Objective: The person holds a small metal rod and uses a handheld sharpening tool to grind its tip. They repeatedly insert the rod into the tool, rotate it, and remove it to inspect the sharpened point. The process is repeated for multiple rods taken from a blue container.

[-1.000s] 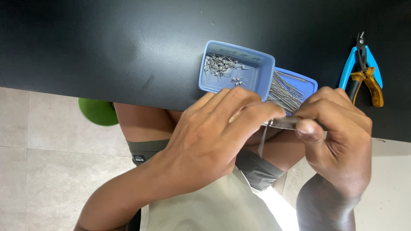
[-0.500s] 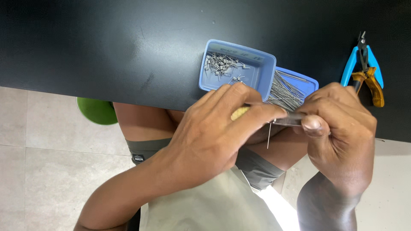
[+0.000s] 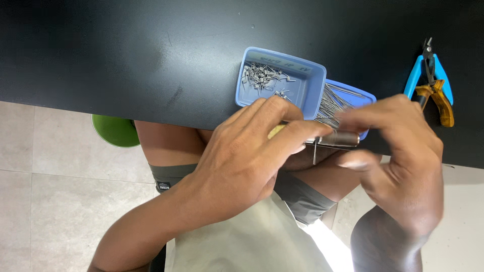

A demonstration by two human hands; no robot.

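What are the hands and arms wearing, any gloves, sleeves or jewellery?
Both are bare: the left hand and right hand have no gloves or rings, and no watch or band shows. Both forearms show uncovered, with no sleeve in view. The right hand is motion-blurred.

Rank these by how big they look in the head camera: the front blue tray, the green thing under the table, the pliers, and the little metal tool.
1. Front blue tray
2. Green thing, partly hidden by the table, so unsure against the pliers
3. Pliers, about alike
4. Metal tool, smallest, held in the left hand
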